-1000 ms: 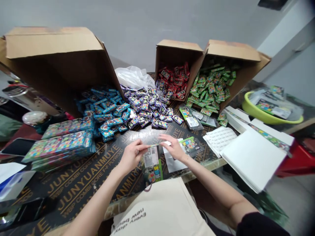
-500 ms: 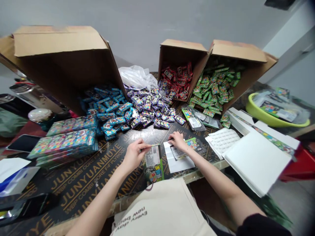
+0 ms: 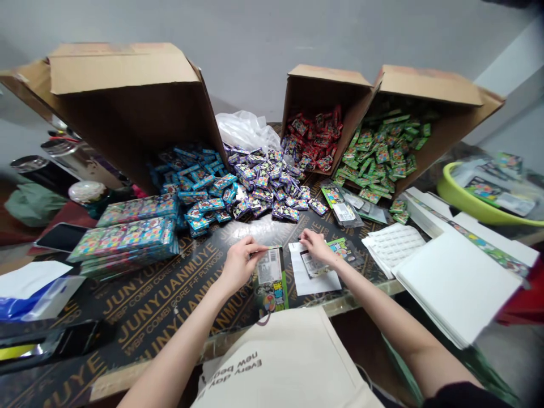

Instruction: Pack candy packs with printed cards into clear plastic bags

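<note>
lately altered: my right hand [image 3: 318,249]. a second ago it met my left hand [image 3: 240,263] at the far edge of the printed pouch [image 3: 271,289]; by this moment it had gone right, to the far edge of the white sheet [image 3: 317,285]. my reading: the work had parted in two, one hand minding the pouch, the other busy at the sheet.

grip, left: thumb and fingers pinched on the pouch's far edge. grip, right: fingertips curled down at the sheet; whether they grasped anything i could not tell.

pouch in hand, one: flat on the table [image 3: 157,317], near the middle, just left of the sheet.

counted:
- hands, two.
- white sheet, one.
- second pouch [image 3: 339,246], one, overlapping the sheet, partly under my right hand.
- cardboard boxes, three: left box [image 3: 123,68], middle box [image 3: 329,73], right box [image 3: 429,85].
- heaps of small packets, four: blue heap [image 3: 208,204], purple heap [image 3: 263,181], red heap [image 3: 317,136], green heap [image 3: 382,156]; pieces past counting.
- stacks of bundled packs [image 3: 127,235], two, left.
- label sheets [image 3: 395,243], several, overlapped, right.
- stack of white card [image 3: 461,283], one, near right.
- yellow-green bowl [image 3: 457,195], one, far right, pouches within, uncounted.
- phone [image 3: 62,236], one, left.
</note>
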`<state>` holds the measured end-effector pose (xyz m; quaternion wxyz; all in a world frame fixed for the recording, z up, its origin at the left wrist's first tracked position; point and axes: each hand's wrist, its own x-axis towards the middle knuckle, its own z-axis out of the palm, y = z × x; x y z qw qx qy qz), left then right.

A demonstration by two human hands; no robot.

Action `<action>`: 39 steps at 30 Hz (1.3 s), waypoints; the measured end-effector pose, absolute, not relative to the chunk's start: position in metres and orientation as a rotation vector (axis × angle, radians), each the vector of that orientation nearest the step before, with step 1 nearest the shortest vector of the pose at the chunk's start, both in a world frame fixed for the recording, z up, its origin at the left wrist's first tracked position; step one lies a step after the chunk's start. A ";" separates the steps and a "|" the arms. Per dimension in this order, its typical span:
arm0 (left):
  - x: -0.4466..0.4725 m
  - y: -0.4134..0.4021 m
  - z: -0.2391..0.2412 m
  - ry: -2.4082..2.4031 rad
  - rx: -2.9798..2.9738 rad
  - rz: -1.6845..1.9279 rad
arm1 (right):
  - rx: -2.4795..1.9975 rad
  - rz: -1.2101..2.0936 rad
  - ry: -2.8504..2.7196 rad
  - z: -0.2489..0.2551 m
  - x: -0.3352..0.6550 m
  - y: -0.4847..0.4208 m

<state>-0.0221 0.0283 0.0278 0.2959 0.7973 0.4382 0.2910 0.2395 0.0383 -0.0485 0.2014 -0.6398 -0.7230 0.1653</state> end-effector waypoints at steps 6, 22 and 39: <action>-0.020 0.026 0.028 1.197 2.084 0.882 | -1.370 0.730 -1.700 0.008 0.213 0.041; -0.018 0.017 0.027 1.289 2.009 1.022 | -1.029 1.409 -1.655 0.032 0.146 0.044; -0.067 0.021 0.016 1.711 2.614 0.387 | -1.998 0.448 -1.991 -0.048 0.228 0.063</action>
